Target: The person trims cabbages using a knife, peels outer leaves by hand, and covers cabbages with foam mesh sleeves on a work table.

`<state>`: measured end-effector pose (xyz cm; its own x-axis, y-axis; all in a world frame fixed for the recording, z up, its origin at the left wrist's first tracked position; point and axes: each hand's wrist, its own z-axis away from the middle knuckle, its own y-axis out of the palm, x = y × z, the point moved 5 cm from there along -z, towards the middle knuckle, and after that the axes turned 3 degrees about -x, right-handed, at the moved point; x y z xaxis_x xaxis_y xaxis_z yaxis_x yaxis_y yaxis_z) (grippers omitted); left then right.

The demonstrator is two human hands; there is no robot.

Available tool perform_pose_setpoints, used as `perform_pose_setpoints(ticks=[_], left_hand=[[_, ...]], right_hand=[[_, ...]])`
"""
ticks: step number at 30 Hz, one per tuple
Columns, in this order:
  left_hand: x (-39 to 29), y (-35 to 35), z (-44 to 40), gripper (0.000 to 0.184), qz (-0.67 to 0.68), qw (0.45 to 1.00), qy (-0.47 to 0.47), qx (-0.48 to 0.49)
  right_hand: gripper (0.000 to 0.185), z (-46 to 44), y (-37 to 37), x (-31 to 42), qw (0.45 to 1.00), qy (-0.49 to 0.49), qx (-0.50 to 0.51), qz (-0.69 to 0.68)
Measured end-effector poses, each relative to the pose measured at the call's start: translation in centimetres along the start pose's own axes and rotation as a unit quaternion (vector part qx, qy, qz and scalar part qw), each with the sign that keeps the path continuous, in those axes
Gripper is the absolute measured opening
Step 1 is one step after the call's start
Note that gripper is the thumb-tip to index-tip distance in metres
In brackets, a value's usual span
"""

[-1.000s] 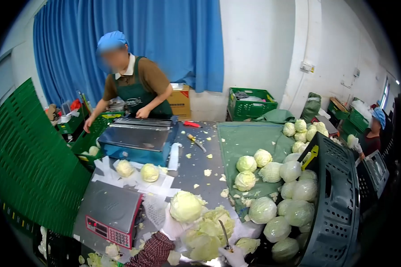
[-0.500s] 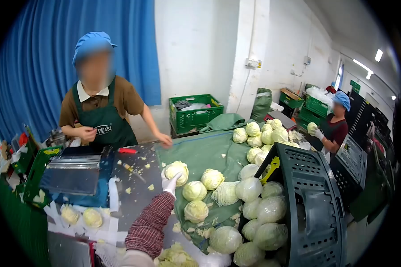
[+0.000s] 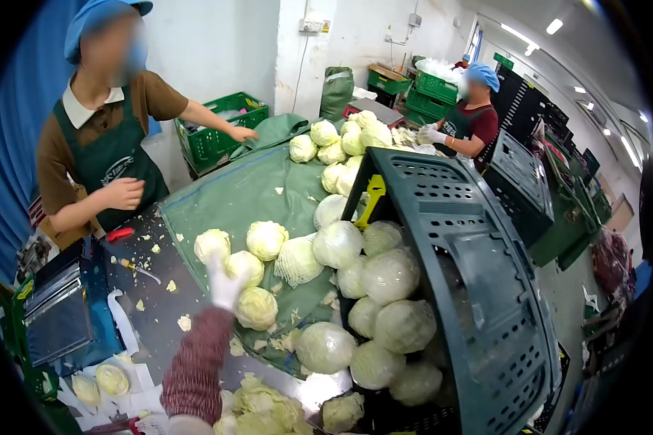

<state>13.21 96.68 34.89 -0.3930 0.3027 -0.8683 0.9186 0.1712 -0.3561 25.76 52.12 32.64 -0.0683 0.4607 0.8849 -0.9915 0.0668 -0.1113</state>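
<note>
My left hand (image 3: 227, 285), in a white glove and slightly blurred, reaches over the left side of the green cloth (image 3: 196, 203). Its fingers are apart beside a trimmed cabbage (image 3: 212, 244), and its thumb side is near a second cabbage (image 3: 246, 267). Another cabbage (image 3: 257, 308) lies just right of the wrist. Behind these sit a bare cabbage (image 3: 267, 240) and one in a white net (image 3: 298, 261). My right hand is out of view.
A tilted dark crate (image 3: 479, 290) with several wrapped cabbages (image 3: 390, 276) stands at right. A curved knife (image 3: 139, 270) and red tool (image 3: 120, 233) lie at left. A co-worker (image 3: 105, 138) stands across the table; another person (image 3: 471, 119) handles something farther back. Leaves (image 3: 257, 406) lie in front.
The view has swung right. My left hand has carried a cabbage onto the cloth and let it go. My right hand with the knife has left view. The co-worker's arm stretches over the cloth's far edge.
</note>
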Motion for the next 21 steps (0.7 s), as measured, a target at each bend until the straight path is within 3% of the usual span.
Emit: perform_pose_setpoints(ticks=[2, 3, 4, 6, 7, 9, 10, 11, 12, 14, 16, 18, 20, 21], left_hand=[[-6.2, 2.0, 7.9, 0.071, 0.042, 0.962, 0.062, 0.262], [-8.2, 3.0, 12.5, 0.079, 0.126, 0.929, 0.056, 0.344], [-10.8, 3.6, 16.1, 0.09, -0.101, 0.894, 0.232, 0.369], [-10.3, 5.7, 21.2, 0.11, -0.287, 0.865, 0.222, 0.348], [-8.8, 6.7, 22.2, 0.11, -0.286, 0.865, 0.228, 0.343], [-7.4, 8.0, 21.2, 0.115, -0.338, 0.88, 0.26, 0.207], [-7.3, 7.7, 20.7, 0.115, -0.337, 0.881, 0.263, 0.203], [-7.4, 6.6, 18.6, 0.112, -0.225, 0.937, 0.105, 0.247], [-6.9, 5.3, 17.6, 0.11, -0.103, 0.953, -0.056, 0.278], [-1.8, 5.8, 16.0, 0.107, 0.153, 0.941, -0.178, 0.245], [-1.5, 2.8, 16.3, 0.099, 0.129, 0.935, -0.222, 0.244], [-4.5, -2.3, 20.3, 0.088, 0.426, 0.773, -0.392, 0.259], [-4.6, -7.7, 23.8, 0.091, 0.483, 0.787, -0.298, 0.242], [-6.0, -11.4, 25.2, 0.097, 0.425, 0.848, -0.208, 0.239]], right_hand=[[0.017, 0.6, -0.2, 0.0, 1.0, 0.004, -0.012, -0.018], [0.017, 0.9, 0.1, -0.3, 1.0, -0.002, -0.015, -0.021], [0.018, 1.2, 0.1, -0.5, 0.999, -0.034, -0.025, -0.01], [0.018, 2.3, 0.3, -0.2, 0.997, -0.072, -0.037, 0.004], [0.019, 3.1, 0.7, 0.2, 0.996, -0.084, -0.031, 0.004], [0.021, 4.2, 1.0, 0.7, 0.992, -0.121, -0.027, 0.0], [0.021, 4.8, 1.1, 0.6, 0.992, -0.125, -0.029, 0.002], [0.021, 5.1, 1.0, 0.0, 0.994, -0.1, -0.037, -0.016], [0.02, 5.6, 0.9, -0.4, 0.996, -0.076, -0.042, -0.033], [0.021, 7.1, 0.8, 2.1, 0.994, -0.02, -0.031, -0.102], [0.022, 7.2, 0.4, 2.1, 0.985, -0.101, -0.108, -0.088], [0.025, 6.7, 0.5, 1.3, 0.968, -0.146, -0.171, -0.11], [0.024, 5.9, 0.5, 1.1, 0.961, -0.131, -0.174, -0.172], [0.022, 6.0, 0.5, 3.0, 0.97, -0.134, -0.129, -0.155]])
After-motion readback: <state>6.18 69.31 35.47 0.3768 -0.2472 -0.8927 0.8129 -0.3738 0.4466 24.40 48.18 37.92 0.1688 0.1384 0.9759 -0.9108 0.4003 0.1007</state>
